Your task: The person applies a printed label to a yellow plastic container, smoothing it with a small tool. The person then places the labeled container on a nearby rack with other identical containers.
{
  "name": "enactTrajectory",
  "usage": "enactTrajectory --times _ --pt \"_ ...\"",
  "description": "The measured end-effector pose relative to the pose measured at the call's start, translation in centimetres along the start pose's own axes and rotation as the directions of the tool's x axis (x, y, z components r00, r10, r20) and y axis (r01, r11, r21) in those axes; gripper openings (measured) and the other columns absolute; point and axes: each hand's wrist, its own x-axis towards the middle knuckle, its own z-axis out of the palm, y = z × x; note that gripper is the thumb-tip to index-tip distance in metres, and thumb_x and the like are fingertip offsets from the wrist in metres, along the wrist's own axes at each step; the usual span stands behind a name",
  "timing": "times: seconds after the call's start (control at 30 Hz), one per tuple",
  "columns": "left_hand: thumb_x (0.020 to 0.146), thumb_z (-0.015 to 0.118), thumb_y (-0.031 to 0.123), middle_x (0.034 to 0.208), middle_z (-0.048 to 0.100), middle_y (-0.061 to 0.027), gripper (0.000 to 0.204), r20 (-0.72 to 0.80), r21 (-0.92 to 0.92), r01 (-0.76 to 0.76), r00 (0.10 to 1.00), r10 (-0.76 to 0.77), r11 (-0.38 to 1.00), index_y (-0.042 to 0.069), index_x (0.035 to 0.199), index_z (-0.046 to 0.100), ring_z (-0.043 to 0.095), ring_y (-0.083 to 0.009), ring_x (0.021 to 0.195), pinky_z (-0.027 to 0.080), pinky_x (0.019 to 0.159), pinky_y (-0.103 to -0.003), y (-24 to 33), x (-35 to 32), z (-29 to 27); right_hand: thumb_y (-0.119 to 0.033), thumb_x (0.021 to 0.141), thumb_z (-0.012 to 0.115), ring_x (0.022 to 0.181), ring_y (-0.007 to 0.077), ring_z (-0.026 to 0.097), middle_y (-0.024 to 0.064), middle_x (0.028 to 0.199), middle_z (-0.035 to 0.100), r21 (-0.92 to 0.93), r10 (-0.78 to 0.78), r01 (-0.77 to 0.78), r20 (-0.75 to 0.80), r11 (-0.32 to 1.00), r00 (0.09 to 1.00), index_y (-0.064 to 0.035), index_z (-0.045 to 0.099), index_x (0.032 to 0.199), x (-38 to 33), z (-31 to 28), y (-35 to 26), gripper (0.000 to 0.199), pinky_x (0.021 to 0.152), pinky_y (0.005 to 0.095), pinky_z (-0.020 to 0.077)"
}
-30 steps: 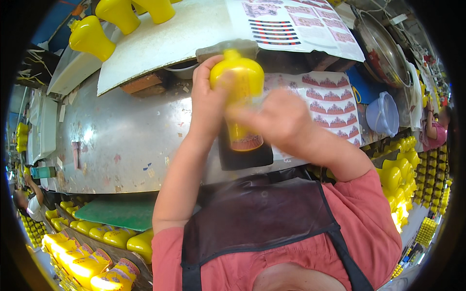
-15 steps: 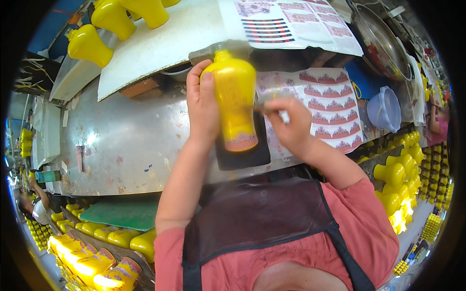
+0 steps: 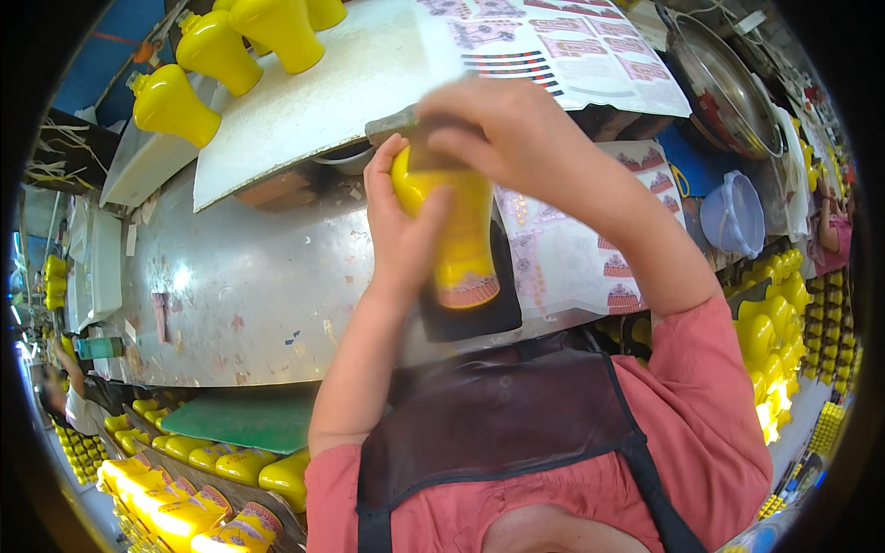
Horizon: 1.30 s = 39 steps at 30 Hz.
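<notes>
A glossy yellow bottle (image 3: 464,244), shaped like a vase with a patterned pink-purple band near its base, lies over a black pad (image 3: 475,323) in front of me. My left hand (image 3: 401,217) grips its left side, thumb across the front and fingers round the shoulder. Over the bottle's neck end, my right hand (image 3: 502,124) is bent and blurred, covering the neck. A brownish smear shows under its fingers; what it holds cannot be made out. Right of the bottle lies a sheet of crown-patterned decals (image 3: 553,263), partly hidden by my right forearm.
Several yellow bottles (image 3: 217,55) stand on a white board (image 3: 304,120) at the far left. More decal sheets (image 3: 590,55) lie at the back. A lilac bucket (image 3: 733,214) and a large metal pan (image 3: 719,78) are at the right. Decorated bottles (image 3: 175,507) fill the lower left.
My right hand has moved from beside the bottle's middle, where it held a small tool, up and left over the neck. The left thumb has shifted lower on the bottle.
</notes>
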Motion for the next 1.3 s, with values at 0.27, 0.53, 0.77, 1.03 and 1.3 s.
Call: enactTrajectory --times 0.27,0.53,0.77,1.03,1.3 --pt "0.081 0.075 0.018 0.140 0.047 -0.0172 0.080 -0.014 0.002 -0.063 0.998 0.063 0.998 -0.001 0.148 0.035 0.050 -0.0289 0.129 0.042 0.109 -0.039 -0.4 0.0 0.3 -0.015 0.084 0.069 0.082 0.0364 0.069 0.0156 0.086 0.071 0.032 -0.056 0.050 0.234 0.998 0.971 -0.0049 0.071 0.097 2.7 -0.2 0.2 0.017 0.075 0.0425 0.0555" --pt "0.079 0.079 0.021 0.135 0.053 -0.0185 0.086 -0.041 0.179 -0.120 0.991 0.129 0.977 0.000 0.149 0.033 0.052 -0.0314 0.126 0.042 0.108 -0.042 0.1 -0.2 -0.1 -0.013 0.086 0.069 0.084 0.0318 0.072 0.0164 0.091 0.072 0.106 0.115 -0.148 0.265 0.983 0.957 -0.0036 0.071 0.105 3.3 -1.1 0.8 0.022 0.077 0.0373 0.0559" --pt "0.076 0.077 0.020 0.128 0.057 -0.0167 0.080 -0.034 0.289 -0.096 0.993 0.111 0.953 0.005 0.146 0.040 0.055 -0.0334 0.119 0.043 0.105 -0.043 1.5 0.9 0.4 -0.011 0.086 0.071 0.084 0.0294 0.073 0.0172 0.094 0.073 -0.010 0.117 -0.117 0.079 0.993 0.990 -0.0018 0.071 0.110 0.9 0.3 1.9 0.026 0.077 0.0346 0.0566" --pt "0.088 0.065 0.018 0.112 0.062 -0.0108 0.036 -0.104 0.258 0.032 0.995 -0.005 0.966 0.003 0.120 0.064 0.061 -0.0237 0.105 0.048 0.094 -0.037 2.4 3.1 1.1 -0.010 0.087 0.073 0.083 0.0227 0.073 0.0135 0.095 0.074 0.028 0.144 -0.141 -0.136 0.990 0.980 -0.0026 0.071 0.112 -0.9 0.4 2.1 0.027 0.077 0.0314 0.0570" --pt "0.099 0.054 0.020 0.114 0.062 -0.0116 0.028 -0.152 0.034 0.015 0.988 -0.010 0.999 0.001 0.114 0.066 0.060 -0.0211 0.108 0.046 0.097 -0.034 1.5 2.4 1.1 -0.006 0.087 0.072 0.078 0.0178 0.071 0.0118 0.096 0.074 0.171 0.252 -0.228 -0.133 0.958 0.958 -0.0023 0.071 0.110 -2.9 1.4 1.7 0.023 0.073 0.0287 0.0559"
